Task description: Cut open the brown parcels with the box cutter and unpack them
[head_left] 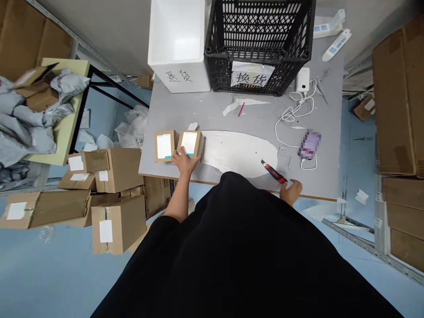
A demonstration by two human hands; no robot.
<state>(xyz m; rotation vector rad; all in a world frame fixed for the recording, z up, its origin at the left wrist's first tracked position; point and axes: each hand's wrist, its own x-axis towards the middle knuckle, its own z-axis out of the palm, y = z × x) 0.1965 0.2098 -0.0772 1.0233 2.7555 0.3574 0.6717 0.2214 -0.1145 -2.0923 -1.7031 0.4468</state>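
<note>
My left hand [185, 161] grips the near edge of a small cardboard box [195, 152], its thumb reaching onto the white label [189, 143]. A matching box [164, 146] stands just left of it on the grey table [185, 106]. My right hand [290, 192] sits at the table's front edge, closed around the end of a red and black utility knife [273, 172]. The knife's tip points up and left, over a worn white patch [238, 152] on the tabletop.
A white bin [177, 44] and a black crate [258, 44] stand at the table's back. A power bank [303, 79], white cable [285, 119] and blurred phone [309, 145] lie to the right. Cardboard boxes [115, 170] are stacked beyond the left edge.
</note>
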